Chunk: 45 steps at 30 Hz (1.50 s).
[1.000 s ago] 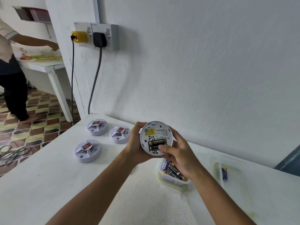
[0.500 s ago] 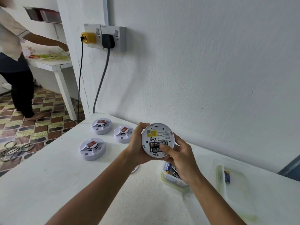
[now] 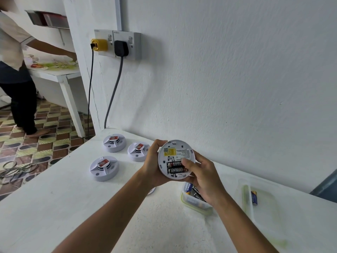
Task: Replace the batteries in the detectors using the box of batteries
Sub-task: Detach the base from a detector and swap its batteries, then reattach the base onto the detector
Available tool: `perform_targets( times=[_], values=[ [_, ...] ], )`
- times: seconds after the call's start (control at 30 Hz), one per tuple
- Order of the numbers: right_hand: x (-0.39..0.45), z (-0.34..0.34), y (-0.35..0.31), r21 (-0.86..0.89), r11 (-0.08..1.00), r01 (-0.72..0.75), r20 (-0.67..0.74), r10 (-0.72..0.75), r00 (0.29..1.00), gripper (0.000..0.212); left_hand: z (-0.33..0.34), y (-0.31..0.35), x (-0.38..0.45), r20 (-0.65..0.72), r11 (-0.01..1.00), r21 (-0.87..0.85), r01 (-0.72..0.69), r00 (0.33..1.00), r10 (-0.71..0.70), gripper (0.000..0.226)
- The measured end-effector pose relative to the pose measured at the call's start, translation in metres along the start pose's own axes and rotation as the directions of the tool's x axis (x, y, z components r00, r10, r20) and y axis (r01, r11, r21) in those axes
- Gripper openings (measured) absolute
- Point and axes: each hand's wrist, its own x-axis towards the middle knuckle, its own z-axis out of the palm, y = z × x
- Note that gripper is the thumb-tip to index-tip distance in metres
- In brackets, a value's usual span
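I hold a round white detector (image 3: 175, 152) above the table, back side facing me, with two black batteries (image 3: 176, 168) in its open bay. My left hand (image 3: 152, 165) grips its left rim. My right hand (image 3: 202, 178) grips the right rim, thumb pressing on the batteries' right end. Below it sits a clear box of batteries (image 3: 193, 198) with a green rim, partly hidden by my right wrist. Three more white detectors (image 3: 104, 168) (image 3: 114, 142) (image 3: 137, 151) lie on the table to the left.
The white table (image 3: 73, 207) stands against a white wall. The box's clear lid (image 3: 260, 207) lies at the right with one battery (image 3: 253, 197) on it. A small white piece (image 3: 151, 191) peeks out under my left forearm. Wall sockets (image 3: 118, 44) hold two plugs. Another person (image 3: 16, 70) stands far left.
My right thumb has shifted slightly up along the batteries' right end. The view has drifted left. Both hands stay on the detector.
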Motion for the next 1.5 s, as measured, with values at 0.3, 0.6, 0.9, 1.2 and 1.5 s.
perform_targets(
  times=[0.3, 0.6, 0.9, 1.2, 1.5],
  values=[
    [0.000, 0.017, 0.000, 0.003, 0.999, -0.034, 0.019, 0.033, 0.999, 0.027, -0.013, 0.001, -0.009, -0.052, 0.999, -0.042, 0.007, 0.999, -0.009, 0.060],
    [0.023, 0.072, 0.047, -0.566, 0.823, 0.044, -0.119, -0.135, 0.984, 0.027, -0.083, 0.014, -0.051, -0.185, 0.987, -0.140, -0.081, 0.981, 0.055, 0.046],
    [0.034, 0.103, 0.110, -0.991, 0.087, 0.106, 0.107, 0.004, 0.994, 0.043, -0.173, -0.011, -0.101, -0.164, 0.981, -0.193, 0.009, 0.986, -0.041, 0.062],
    [0.042, 0.110, 0.102, -0.982, 0.188, -0.027, -0.015, 0.064, 0.998, 0.057, -0.189, -0.017, -0.105, -0.073, 0.963, -0.268, -0.040, 0.997, 0.021, 0.081],
    [0.025, 0.146, 0.070, -0.741, 0.671, 0.024, 0.180, 0.164, 0.970, 0.053, -0.190, -0.019, -0.103, -0.018, 0.976, -0.211, -0.058, 0.998, 0.056, 0.064]
  ],
)
